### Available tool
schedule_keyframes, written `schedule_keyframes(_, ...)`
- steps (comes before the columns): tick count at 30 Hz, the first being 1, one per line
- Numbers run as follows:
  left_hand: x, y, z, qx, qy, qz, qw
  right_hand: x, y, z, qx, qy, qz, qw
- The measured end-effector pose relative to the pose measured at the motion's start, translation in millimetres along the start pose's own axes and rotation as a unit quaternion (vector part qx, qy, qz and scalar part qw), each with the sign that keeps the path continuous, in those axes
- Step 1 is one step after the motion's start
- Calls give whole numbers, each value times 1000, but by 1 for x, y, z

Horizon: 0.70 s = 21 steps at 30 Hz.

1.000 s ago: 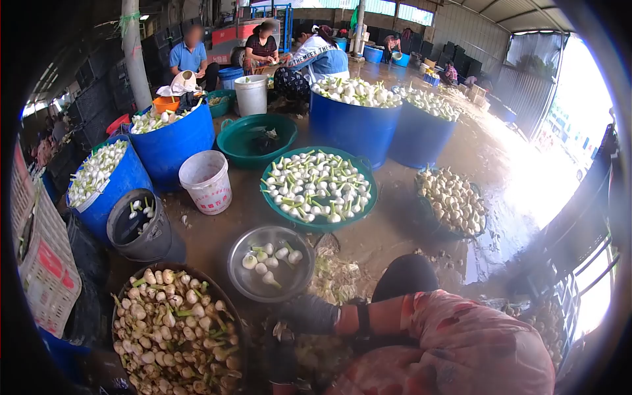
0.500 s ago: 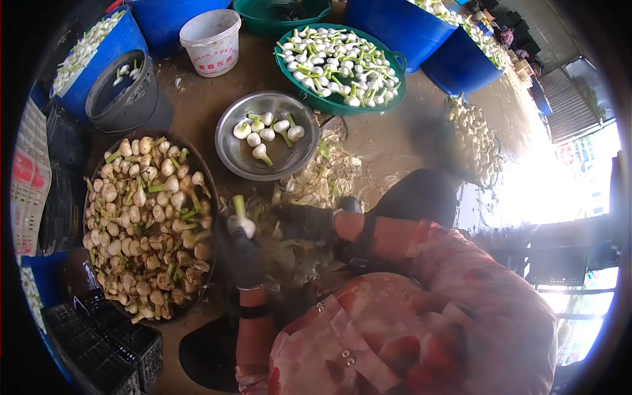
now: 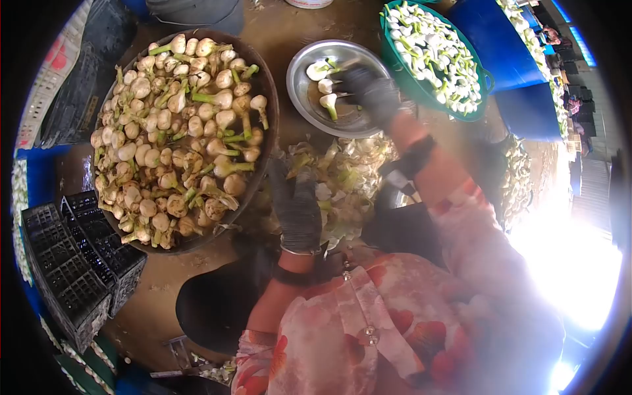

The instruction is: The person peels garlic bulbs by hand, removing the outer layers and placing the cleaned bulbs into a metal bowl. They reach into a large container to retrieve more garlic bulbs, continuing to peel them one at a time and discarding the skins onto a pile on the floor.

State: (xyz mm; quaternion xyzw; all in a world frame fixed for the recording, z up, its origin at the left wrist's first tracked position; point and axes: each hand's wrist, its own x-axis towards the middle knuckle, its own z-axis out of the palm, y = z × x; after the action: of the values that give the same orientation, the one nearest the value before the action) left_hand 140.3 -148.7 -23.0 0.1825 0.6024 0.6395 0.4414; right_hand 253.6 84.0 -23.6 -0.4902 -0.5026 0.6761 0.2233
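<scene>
My right hand, in a dark glove, reaches over the steel bowl; its fingers are smeared by motion. Near its fingertips lie peeled garlic bulbs with short green stems, one garlic bulb near the front of the bowl; the hand covers part of the inside. My left hand, gloved too, is above a heap of garlic peelings, its thumb and fingers apart. Just left of it stands a wide brown basin full of unpeeled, soil-stained garlic bulbs.
A green tub of cleaned garlic stands at the upper right, beside blue tubs. Black plastic crates are at the lower left. A dark bucket is behind the basin. More garlic lies at the right.
My right hand has moved forward from the peelings to over the steel bowl. The garlic bulb formerly at my left hand no longer shows there. The view has shifted left.
</scene>
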Motion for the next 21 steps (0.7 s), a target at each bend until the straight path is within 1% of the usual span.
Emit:
schedule_keyframes(1,4,-2,-4,-13,1,-5,1000,9,3,33,-266,-19,-86,960)
schedule_keyframes(2,8,-2,-9,-26,1,-10,1000,10,2,70,-511,-37,-167,843)
schedule_keyframes(3,10,2,-12,-35,3,-29,999,9,-21,108,-649,-44,-148,745)
schedule_keyframes(4,10,9,-14,-43,4,-48,998,32,-2,125,-675,-47,-184,713)
schedule_keyframes(5,12,14,-18,-52,4,-65,997,50,15,138,-705,-11,-196,681)
schedule_keyframes(7,17,15,-28,-25,11,-84,996,72,26,162,-759,62,-221,610)
schedule_keyframes(8,22,15,-33,-14,16,-93,995,80,30,165,-773,-19,-170,611)
schedule_keyframes(11,26,12,-43,-51,26,-107,993,100,58,179,-827,43,-157,538)
schedule_keyframes(12,25,14,-44,-62,44,-115,990,87,37,177,-808,18,-153,569)
schedule_keyframes(14,29,22,-44,-79,71,-128,986,63,10,168,-730,-28,-133,670)
schedule_keyframes(15,30,14,-47,-142,65,-109,982,53,3,159,-687,-48,-123,715)
schedule_keyframes(16,32,4,-52,-202,58,-93,973,34,4,145,-559,-48,-162,812)
schedule_keyframes(18,28,-4,-59,-230,40,-101,967,-6,5,124,-469,-46,-298,830)
schedule_keyframes(19,32,9,-56,-201,28,-124,971,-26,6,116,-420,-41,-364,830)
schedule_keyframes(20,33,15,-51,-171,18,-146,974,-44,8,110,-423,-36,-372,825)
schedule_keyframes(21,31,12,-46,-194,-1,-175,965,-60,10,106,-432,-36,-375,820)
